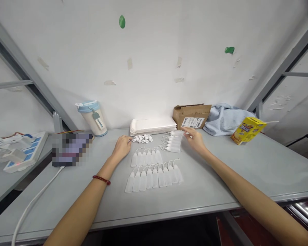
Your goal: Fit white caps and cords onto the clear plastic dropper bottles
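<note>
My left hand (122, 145) rests on the table at the left edge of a small pile of white caps (143, 139), its fingertips reaching the pile. On the other side, my right hand (194, 137) has its fingers apart beside a group of translucent squeeze bottles (174, 143) lying sideways, fingertips at their bases. Nearer me lies a short row of the same bottles (146, 158) with thin curved tips. In front of it is a longer row of bottles (154, 177), side by side with tips pointing away.
Behind the caps sits a stack of white trays (154, 125). An opened cardboard box (192, 116), a light blue cloth (223, 119) and a yellow drink carton (247, 130) stand right. Leftward are a tumbler (93, 119), a blurred phone (72, 150) with cable and a power strip (28, 153).
</note>
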A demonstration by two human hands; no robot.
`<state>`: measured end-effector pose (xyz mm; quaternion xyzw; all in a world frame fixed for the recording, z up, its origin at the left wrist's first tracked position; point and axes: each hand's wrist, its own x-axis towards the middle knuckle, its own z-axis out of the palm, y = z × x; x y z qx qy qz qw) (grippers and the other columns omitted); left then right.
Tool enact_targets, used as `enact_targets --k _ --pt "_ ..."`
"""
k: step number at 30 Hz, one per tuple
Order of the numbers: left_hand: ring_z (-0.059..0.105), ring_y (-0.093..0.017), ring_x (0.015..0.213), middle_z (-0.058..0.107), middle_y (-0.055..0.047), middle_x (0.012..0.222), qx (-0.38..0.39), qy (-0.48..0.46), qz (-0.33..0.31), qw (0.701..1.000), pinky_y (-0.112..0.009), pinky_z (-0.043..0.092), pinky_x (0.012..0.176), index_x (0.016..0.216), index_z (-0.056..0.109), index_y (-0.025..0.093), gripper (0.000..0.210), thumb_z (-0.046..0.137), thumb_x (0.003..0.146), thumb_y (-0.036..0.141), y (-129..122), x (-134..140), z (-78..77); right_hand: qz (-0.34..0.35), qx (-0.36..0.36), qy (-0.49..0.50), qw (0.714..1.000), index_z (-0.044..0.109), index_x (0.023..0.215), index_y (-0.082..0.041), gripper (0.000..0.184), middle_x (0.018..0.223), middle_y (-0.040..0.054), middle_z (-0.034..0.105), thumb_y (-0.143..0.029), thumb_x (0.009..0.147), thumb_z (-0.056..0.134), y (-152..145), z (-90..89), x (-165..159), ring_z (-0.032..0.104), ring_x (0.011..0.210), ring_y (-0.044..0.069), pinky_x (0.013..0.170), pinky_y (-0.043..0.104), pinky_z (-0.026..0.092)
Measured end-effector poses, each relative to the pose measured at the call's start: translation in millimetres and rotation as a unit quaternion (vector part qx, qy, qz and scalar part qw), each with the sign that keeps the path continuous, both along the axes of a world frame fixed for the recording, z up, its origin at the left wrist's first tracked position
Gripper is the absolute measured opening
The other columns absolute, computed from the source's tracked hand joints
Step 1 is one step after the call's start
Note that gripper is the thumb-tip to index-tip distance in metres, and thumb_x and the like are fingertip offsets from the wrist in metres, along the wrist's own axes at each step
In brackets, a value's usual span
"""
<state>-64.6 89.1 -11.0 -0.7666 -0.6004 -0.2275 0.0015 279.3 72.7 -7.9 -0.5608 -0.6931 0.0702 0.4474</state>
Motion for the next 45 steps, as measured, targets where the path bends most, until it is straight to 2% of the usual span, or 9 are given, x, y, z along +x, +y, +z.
enact_targets --k 4,7,10,16,21,25,30,40,45 --pt "0.062 -0.025 0.089 0.068 -0.01 0.091 -0.008 -0.007 0.001 1.0 -0.035 0.047 0.083 0.091 0.068 0.016 0.027 0.047 0.074 0.013 -3 0 4.0 0.016 0.003 -0.036 0.999 0.065 0.092 -0.016 0.022 0.099 0.012 0.064 -0.023 0.079 0.049 -18 23.2 -6 0.059 0.089 0.023 0.073 0.036 0.047" --pt "0.063 -0.025 0.087 0.069 -0.01 0.089 -0.009 -0.022 0.007 1.0 -0.035 0.047 0.081 0.092 0.068 0.016 0.028 0.047 0.074 0.012 -7 4 9.6 0.09 -0.109 -0.034 0.989 0.057 0.071 -0.017 0.024 0.064 0.0038 0.061 -0.036 0.083 0.05 -37 42.7 -14 0.054 0.057 0.015 0.055 0.028 0.042" --pt "0.063 -0.025 0.088 0.069 -0.011 0.092 -0.003 -0.047 0.015 0.999 -0.035 0.047 0.082 0.098 0.066 0.013 0.029 0.045 0.078 0.014 -14 11 16.5 0.166 -0.189 -0.016 0.968 0.048 0.06 -0.018 0.038 0.051 -0.002 0.05 -0.046 0.085 0.045 -54 56.0 -21 0.044 0.047 0.01 0.047 0.023 0.034" --pt "0.065 -0.02 0.08 0.07 -0.008 0.093 0.004 -0.102 -0.001 0.995 -0.031 0.049 0.078 0.104 0.062 0.013 0.03 0.046 0.079 0.015 -30 31 29.7 0.357 -0.403 -0.077 0.839 0.047 0.051 -0.017 0.04 0.044 -0.003 0.048 -0.044 0.081 0.051 -71 59.5 -29 0.043 0.039 0.008 0.042 0.021 0.033" --pt "0.066 -0.017 0.076 0.07 -0.004 0.09 0.005 -0.135 -0.051 0.99 -0.027 0.049 0.076 0.101 0.062 0.016 0.026 0.049 0.078 0.019 -42 45 31.8 0.357 -0.493 -0.121 0.784 0.051 0.052 -0.016 0.035 0.044 -0.0007 0.055 -0.039 0.079 0.051 -75 55.9 -33 0.05 0.039 0.01 0.043 0.022 0.038" --pt "0.064 -0.017 0.073 0.07 -0.004 0.086 0.017 -0.151 -0.082 0.985 -0.029 0.049 0.074 0.1 0.062 0.017 0.026 0.047 0.078 0.018 -46 51 31.9 0.317 -0.504 -0.163 0.787 0.05 0.05 -0.016 0.034 0.045 0.0004 0.058 -0.035 0.079 0.049 -74 56.7 -33 0.053 0.04 0.011 0.045 0.022 0.04" --pt "0.064 -0.017 0.082 0.07 -0.005 0.092 -0.062 -0.243 -0.086 0.964 -0.03 0.05 0.08 0.094 0.063 0.016 0.024 0.049 0.076 0.019 -54 57 37.7 0.298 -0.513 -0.183 0.784 0.049 0.05 -0.017 0.035 0.046 0.0011 0.059 -0.038 0.078 0.049 -71 57.5 -30 0.053 0.038 0.011 0.043 0.023 0.038" --pt "0.065 -0.02 0.087 0.069 -0.01 0.1 -0.191 -0.417 -0.115 0.881 -0.034 0.05 0.079 0.097 0.054 0.016 0.027 0.061 0.072 0.026 -67 72 43.8 0.275 -0.47 -0.194 0.816 0.047 0.049 -0.017 0.031 0.044 0.0001 0.057 -0.036 0.073 0.051 -71 49.5 -33 0.052 0.037 0.011 0.045 0.023 0.041" --pt "0.065 -0.019 0.08 0.07 -0.009 0.094 -0.201 -0.437 -0.131 0.867 -0.032 0.051 0.076 0.085 0.061 0.014 0.02 0.064 0.072 0.028 -71 76 42.8 0.256 -0.423 -0.157 0.855 0.044 0.051 -0.017 0.029 0.047 -0.0001 0.055 -0.034 0.073 0.052 -69 49.4 -35 0.057 0.043 0.014 0.04 0.021 0.038"
